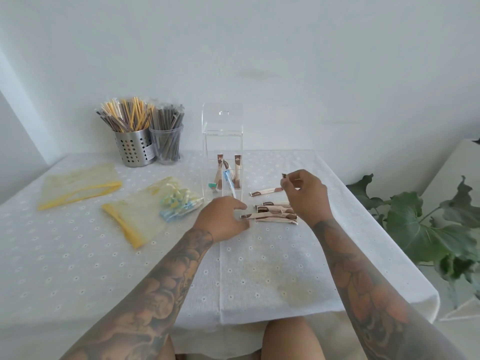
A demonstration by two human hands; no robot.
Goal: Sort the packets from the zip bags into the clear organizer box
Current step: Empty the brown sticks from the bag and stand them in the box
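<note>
The clear organizer box (207,162) stands upright mid-table with its lid raised. Inside it are two beige-and-brown stick packets (237,167), a blue one (228,178) and a green-tipped one. Several more beige-and-brown packets (275,213) lie loose just right of the box. My left hand (223,218) pinches the left end of one packet in that pile. Above the pile, my right hand (305,194) holds a brown-tipped packet (284,178) between its fingertips. A yellow-zip bag (145,211) holding blue and yellow packets lies left of the box.
A flat empty yellow-zip bag (78,185) lies at the far left. A perforated metal cup (133,149) and a clear cup (167,146), both full of wrapped straws, stand at the back. A leafy plant (428,229) sits past the table's right edge.
</note>
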